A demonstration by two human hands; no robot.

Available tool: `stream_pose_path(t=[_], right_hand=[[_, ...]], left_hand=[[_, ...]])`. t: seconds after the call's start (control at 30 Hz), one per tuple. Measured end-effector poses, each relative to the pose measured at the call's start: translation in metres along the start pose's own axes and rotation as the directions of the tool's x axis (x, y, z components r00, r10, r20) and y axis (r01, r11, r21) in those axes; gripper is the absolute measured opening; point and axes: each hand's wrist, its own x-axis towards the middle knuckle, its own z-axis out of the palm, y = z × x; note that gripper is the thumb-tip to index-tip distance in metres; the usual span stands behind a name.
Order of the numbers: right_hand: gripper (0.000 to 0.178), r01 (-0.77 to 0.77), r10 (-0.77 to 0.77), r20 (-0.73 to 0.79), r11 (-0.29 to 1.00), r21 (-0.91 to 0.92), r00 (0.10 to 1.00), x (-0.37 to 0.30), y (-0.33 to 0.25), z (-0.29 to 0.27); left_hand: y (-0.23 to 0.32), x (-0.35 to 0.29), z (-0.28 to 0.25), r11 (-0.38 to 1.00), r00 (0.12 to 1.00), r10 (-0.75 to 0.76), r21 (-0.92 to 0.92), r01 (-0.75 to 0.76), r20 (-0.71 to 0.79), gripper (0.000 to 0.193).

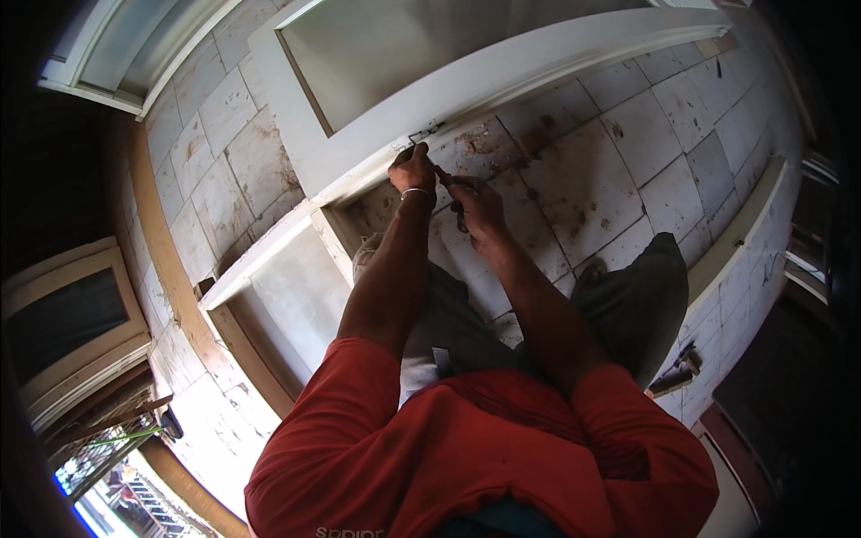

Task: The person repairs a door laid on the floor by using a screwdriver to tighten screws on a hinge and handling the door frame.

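Observation:
A white door (pixel 377 117) with a large glass pane stands on its long edge just beyond my hands. On its near edge sits a small metal hinge (pixel 425 134). My left hand (pixel 413 170), with a band at the wrist, is closed against that edge beside the hinge; whatever its fingers hold is hidden. To the right and slightly nearer, my right hand (pixel 479 212) is wrapped round a slim dark tool (pixel 442 173). The tool points toward my left hand, and its exact kind is too small to make out.
A second white frame with a pane (pixel 296 278) lies left of my legs. Stained floor tiles (pixel 583 170) spread to the right, with a long pale wooden board (pixel 740 238) across them. A wooden-backed brush-like thing (pixel 677 375) lies at the right. Another glazed frame (pixel 72 318) is far left.

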Motion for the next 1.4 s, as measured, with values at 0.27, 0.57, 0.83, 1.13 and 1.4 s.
stream_pose_path(t=[0.27, 0.57, 0.83, 1.13, 1.4], right_hand=[[0.028, 0.309, -0.363, -0.094, 0.883, -0.354, 0.927, 0.008, 0.032, 0.013], [0.028, -0.048, 0.043, 0.061, 0.996, 0.074, 0.997, 0.012, 0.019, 0.003], [0.034, 0.501, -0.643, 0.075, 0.512, -0.698, 0.762, 0.014, 0.034, 0.006], [0.025, 0.503, -0.646, 0.059, 0.530, -0.683, 0.761, 0.012, 0.033, 0.007], [0.037, -0.116, 0.065, 0.204, 0.961, 0.251, 0.977, 0.011, 0.028, -0.003]], left_hand=[[0.032, -0.012, -0.014, 0.979, 0.945, -0.205, 0.052, 0.198, 0.253, 0.028], [-0.005, 0.014, -0.020, 0.999, 0.971, -0.034, 0.021, 0.030, 0.235, 0.032], [-0.004, 0.019, -0.029, 0.971, 0.941, -0.143, 0.228, 0.073, 0.307, 0.034], [0.006, 0.012, -0.032, 0.980, 0.902, -0.198, 0.076, 0.182, 0.384, 0.028], [0.003, 0.019, -0.035, 0.983, 0.903, -0.169, 0.128, 0.128, 0.395, 0.023]])
